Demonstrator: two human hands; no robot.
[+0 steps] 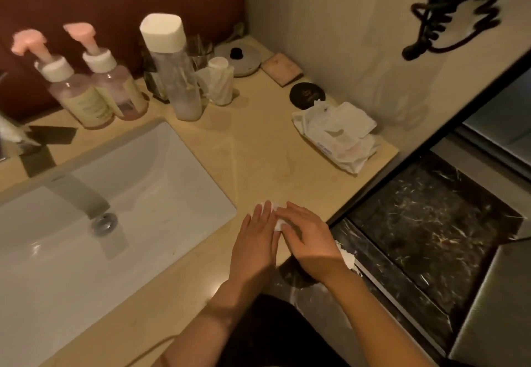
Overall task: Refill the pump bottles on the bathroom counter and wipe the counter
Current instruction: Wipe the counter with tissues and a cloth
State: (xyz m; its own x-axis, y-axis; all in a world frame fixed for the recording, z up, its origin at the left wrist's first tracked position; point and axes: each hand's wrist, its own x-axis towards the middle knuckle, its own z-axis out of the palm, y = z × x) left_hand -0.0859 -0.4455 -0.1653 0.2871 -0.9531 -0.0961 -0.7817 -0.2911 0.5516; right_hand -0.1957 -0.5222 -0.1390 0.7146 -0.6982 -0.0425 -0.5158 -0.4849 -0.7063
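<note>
Wipe point(276, 221) 1; left hand point(255, 241), right hand point(311, 241): fingers point(266, 211) straight, pressing it; pump bottles point(82, 98) point(119, 88) 2

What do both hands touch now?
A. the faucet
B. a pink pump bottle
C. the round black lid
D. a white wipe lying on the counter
D: the left hand and right hand lie flat on a white wipe on the counter.

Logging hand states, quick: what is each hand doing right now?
Left hand: open, fingers flat on the wipe.
Right hand: open, flat on the same wipe, on the counter.
</note>
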